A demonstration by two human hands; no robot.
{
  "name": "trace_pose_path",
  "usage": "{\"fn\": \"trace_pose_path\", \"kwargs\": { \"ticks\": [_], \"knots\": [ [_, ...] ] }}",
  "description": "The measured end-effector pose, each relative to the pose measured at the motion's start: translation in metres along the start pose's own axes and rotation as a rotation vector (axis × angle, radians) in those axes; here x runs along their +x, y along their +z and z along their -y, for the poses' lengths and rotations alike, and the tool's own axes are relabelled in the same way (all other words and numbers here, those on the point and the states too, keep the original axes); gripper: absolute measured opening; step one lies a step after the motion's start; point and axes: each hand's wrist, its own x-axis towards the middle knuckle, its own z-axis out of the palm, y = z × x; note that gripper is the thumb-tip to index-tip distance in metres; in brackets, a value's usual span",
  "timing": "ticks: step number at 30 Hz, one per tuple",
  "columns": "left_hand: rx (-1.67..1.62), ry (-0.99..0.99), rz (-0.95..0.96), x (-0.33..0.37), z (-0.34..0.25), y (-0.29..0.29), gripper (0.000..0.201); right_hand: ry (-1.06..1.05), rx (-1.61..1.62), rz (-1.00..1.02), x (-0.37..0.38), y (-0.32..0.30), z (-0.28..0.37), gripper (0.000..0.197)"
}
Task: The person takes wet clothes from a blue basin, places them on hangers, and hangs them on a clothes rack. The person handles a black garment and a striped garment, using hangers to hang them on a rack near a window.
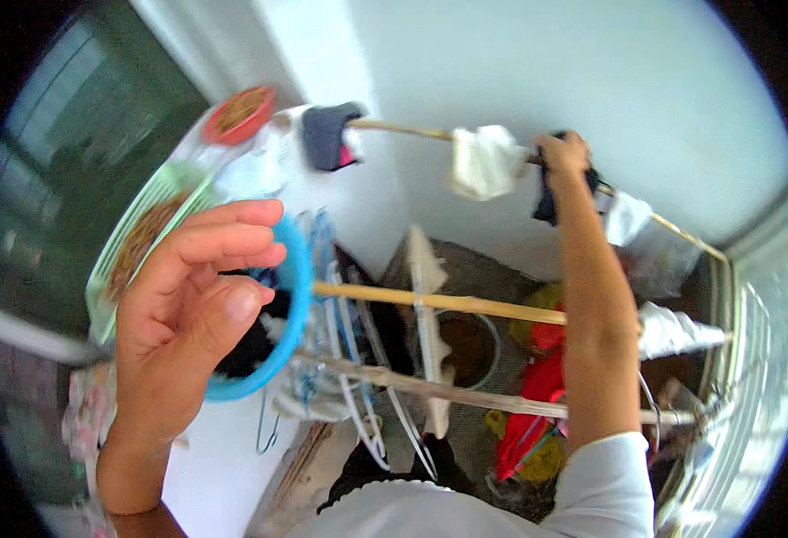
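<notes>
My left hand (199,296) is raised over a round blue basin (297,309), its fingers loosely curved and apart from the thumb, with nothing held. Dark and patterned cloth (249,351) lies in the basin, partly hidden by this hand. My right arm reaches far out, and my right hand (564,154) grips a small black garment (546,202) draped over a bamboo pole (403,130) near the wall. Left of it on the same pole hang a cream cloth (484,163) and a dark grey piece (329,136) with a pink patch. A white cloth (625,218) hangs to its right.
Two more poles, a yellow bamboo one (439,300) and a greyer one (448,392), cross nearer me, with several hangers (345,359) on them. A green tray (112,260) and red bowl (240,115) stand at left. Red bags (537,394) lie below, and a barred window (753,377) is at right.
</notes>
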Motion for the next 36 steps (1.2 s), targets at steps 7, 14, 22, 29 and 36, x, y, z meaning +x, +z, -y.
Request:
{"fn": "trace_pose_path", "kwargs": {
  "ticks": [7, 14, 22, 29, 36],
  "knots": [
    [0.265, 0.03, -0.272, -0.062, 0.053, -0.081, 0.022, -0.235, -0.254, -0.063, 0.014, 0.026, -0.031, 0.055],
    [0.648, -0.036, -0.097, -0.077, 0.101, -0.108, 0.027, -0.438, -0.39, -0.003, -0.014, 0.017, -0.034, 0.059],
    [0.801, -0.295, 0.08, -0.034, 0.131, -0.104, 0.081, -0.334, -0.352, -0.167, -0.065, 0.001, -0.025, 0.069],
    [0.543, -0.222, 0.064, -0.028, 0.153, -0.115, 0.086, -0.86, -0.167, -0.106, -0.186, -0.023, 0.075, 0.049],
    [0.363, -0.106, -0.195, -0.036, 0.17, -0.115, 0.052, -1.164, 0.04, 0.801, -0.396, -0.003, 0.166, 0.082]
  ]
}}
